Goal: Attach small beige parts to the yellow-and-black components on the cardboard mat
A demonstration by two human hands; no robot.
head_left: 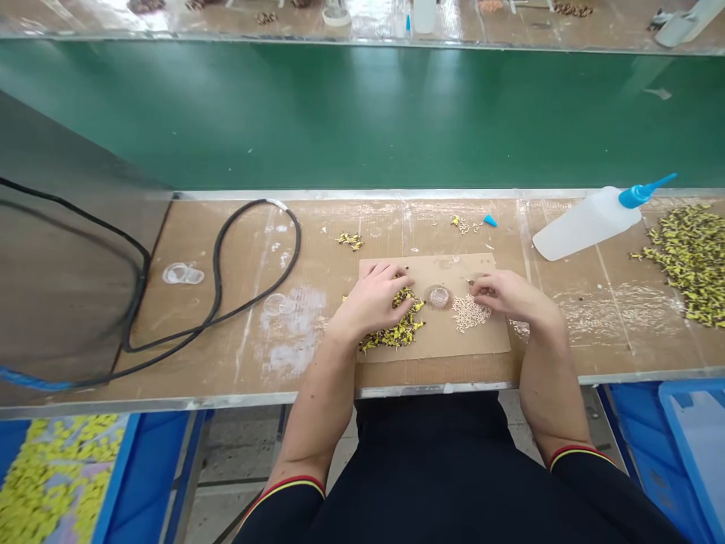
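My left hand [377,298] rests over a heap of small yellow-and-dark pieces [396,332], its fingers bent and the thumb apart from them; no piece shows clearly in its grasp. At the upper edge of a heap of tiny pale pieces [469,313], my right hand [504,293] has its thumb and fingertips pressed together. A small dark speck [470,282] shows by those fingertips; whether it is held cannot be made out. Between the hands stands a small clear round dish [439,297]. Both heaps and the dish are on a cardboard sheet [436,344].
A white squeeze bottle [589,223] with a blue nozzle lies right, beside a large heap of yellow-and-dark pieces [694,264]. A blue cap [490,221] lies behind the cardboard. Black cable [218,264] loops at left. Blue bins [136,468] stand below the bench edge.
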